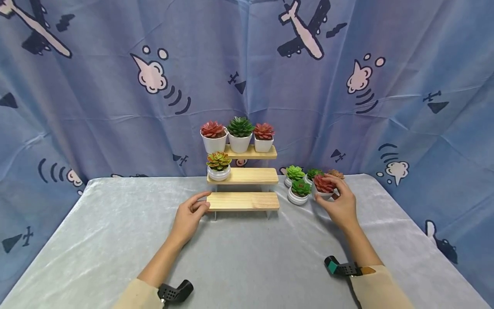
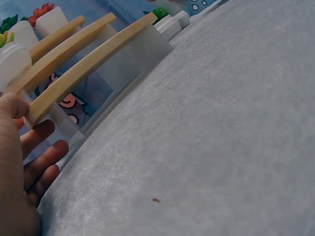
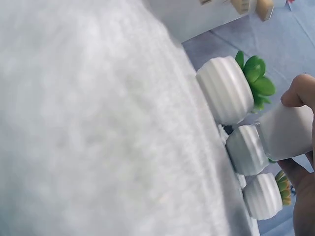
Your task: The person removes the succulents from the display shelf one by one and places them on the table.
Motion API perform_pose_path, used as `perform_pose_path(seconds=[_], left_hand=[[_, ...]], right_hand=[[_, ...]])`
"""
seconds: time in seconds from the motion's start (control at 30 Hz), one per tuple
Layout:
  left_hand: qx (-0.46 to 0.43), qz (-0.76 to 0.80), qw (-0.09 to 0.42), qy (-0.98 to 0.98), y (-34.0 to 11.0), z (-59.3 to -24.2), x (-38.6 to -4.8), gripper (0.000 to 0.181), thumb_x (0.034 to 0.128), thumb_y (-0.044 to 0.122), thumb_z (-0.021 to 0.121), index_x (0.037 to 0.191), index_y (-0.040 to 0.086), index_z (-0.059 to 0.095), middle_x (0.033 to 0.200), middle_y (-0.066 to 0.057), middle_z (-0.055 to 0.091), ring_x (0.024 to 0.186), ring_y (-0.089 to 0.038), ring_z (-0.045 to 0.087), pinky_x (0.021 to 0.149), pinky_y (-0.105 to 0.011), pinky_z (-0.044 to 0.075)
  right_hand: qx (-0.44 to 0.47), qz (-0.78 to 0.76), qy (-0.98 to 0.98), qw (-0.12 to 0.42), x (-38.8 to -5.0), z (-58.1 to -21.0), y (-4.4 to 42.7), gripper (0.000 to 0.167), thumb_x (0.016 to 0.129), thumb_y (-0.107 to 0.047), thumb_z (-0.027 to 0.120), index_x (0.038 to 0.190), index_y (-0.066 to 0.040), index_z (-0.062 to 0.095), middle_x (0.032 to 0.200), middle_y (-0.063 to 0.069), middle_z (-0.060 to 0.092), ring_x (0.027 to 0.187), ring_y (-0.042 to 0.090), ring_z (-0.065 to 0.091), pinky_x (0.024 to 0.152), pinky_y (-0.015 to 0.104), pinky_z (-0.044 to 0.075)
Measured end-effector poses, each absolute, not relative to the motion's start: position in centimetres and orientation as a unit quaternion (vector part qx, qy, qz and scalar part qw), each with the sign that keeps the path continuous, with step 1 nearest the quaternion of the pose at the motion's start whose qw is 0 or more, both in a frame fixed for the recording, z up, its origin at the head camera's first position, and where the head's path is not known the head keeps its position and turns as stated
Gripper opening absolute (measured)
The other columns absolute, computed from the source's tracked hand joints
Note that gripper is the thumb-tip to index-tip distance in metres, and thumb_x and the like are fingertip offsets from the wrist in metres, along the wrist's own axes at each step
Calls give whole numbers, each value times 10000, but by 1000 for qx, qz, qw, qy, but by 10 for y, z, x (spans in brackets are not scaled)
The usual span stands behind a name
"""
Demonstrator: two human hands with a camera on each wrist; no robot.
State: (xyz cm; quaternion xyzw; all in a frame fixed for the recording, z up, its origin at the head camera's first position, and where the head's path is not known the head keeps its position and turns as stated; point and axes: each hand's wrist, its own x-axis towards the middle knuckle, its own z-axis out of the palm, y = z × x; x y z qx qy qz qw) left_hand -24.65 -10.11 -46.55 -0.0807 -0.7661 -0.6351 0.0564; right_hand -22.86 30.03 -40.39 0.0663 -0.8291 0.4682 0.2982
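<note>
A three-tier wooden shelf (image 1: 243, 201) stands at the back of the table. The left hand (image 1: 188, 216) pinches the left end of its lowest board, which the left wrist view also shows (image 2: 88, 66). The right hand (image 1: 341, 204) grips a white pot with a red succulent (image 1: 324, 184); in the right wrist view that smooth pot (image 3: 288, 132) is tilted between thumb and fingers. Beside it stand a front green succulent (image 1: 300, 189), a light green one (image 1: 295, 173) and others in ribbed white pots. On the middle board sits a yellow-green succulent (image 1: 218, 165).
The top board (image 1: 251, 152) holds a red succulent (image 1: 212, 131) at left, a green one (image 1: 240, 128) in the middle and another red one (image 1: 264, 132) at right. A patterned blue curtain (image 1: 247, 77) hangs behind the table, which has a grey cloth (image 1: 254, 262).
</note>
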Motion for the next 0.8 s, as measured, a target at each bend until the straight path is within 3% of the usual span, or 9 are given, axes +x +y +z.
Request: perform_pose_path(seconds=[0.33,0.5,0.6,0.8], left_hand=[[-79,-635,57,-767,-102,-466,-248,345,990,181,643,1332,143,666,1136,-152,764,946,-67,705,833,-177,532],[-80,-631,61,-769,-101,-466,-248,340,990,174,641,1327,146,671,1119,-149,769,951,-67,706,836,-181,532],[-78,-632,61,-769,-101,-466,-247,339,987,166,640,1324,143,673,1110,-151,771,931,-58,702,835,-181,529],[-75,-634,59,-767,-100,-464,-247,353,991,174,640,1341,129,660,1131,-153,765,932,-62,703,827,-177,531]], right_hand=[[63,468,-838,271,-236,-422,308,468,783,126,755,1228,108,611,1405,279,557,1118,-78,529,785,66,470],[59,489,-834,249,-249,-447,325,501,790,115,770,1262,49,614,1437,253,552,1181,3,573,798,86,495],[64,500,-831,235,-254,-456,331,520,801,92,778,1287,24,606,1453,238,545,1189,-47,562,806,78,489],[69,488,-838,235,-254,-457,332,497,800,99,775,1265,36,610,1446,283,533,1210,50,598,824,65,483]])
